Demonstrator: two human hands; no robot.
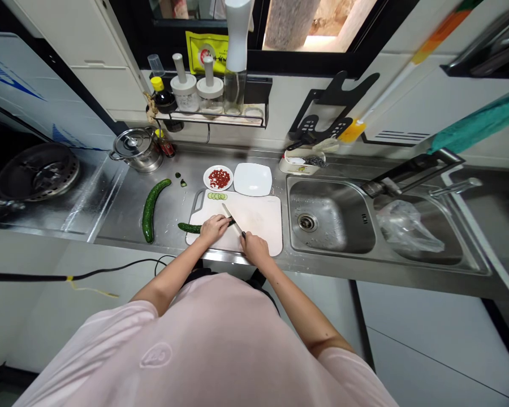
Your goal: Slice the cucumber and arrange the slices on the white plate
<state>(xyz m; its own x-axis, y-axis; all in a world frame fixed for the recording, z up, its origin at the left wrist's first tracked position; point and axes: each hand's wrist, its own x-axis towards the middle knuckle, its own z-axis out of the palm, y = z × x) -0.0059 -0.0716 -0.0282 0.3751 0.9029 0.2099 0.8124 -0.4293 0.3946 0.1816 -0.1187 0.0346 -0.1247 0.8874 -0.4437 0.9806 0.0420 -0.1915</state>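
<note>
My left hand (214, 228) presses a cut cucumber (189, 228) down on the white cutting board (261, 217), its fingers closed over it. In my right hand (255, 247) is a kitchen knife (234, 219), gripped by its dark handle, with the blade slanting across the cucumber's right end. Whether the edge is in the flesh is too small to tell. Several cucumber slices (218, 196) lie in a row near the board's top left. A whole cucumber (153, 210) rests on the steel counter to the left, with small end pieces (180, 180) nearby.
Behind the board stand a white plate (253, 180) and a dish of chopped red pieces (219, 178). A lidded steel pot (138, 149) is at the back left. To the right are a sink (331, 217) and a plastic bag (408, 226) in the second basin. A pan (38, 169) sits far left.
</note>
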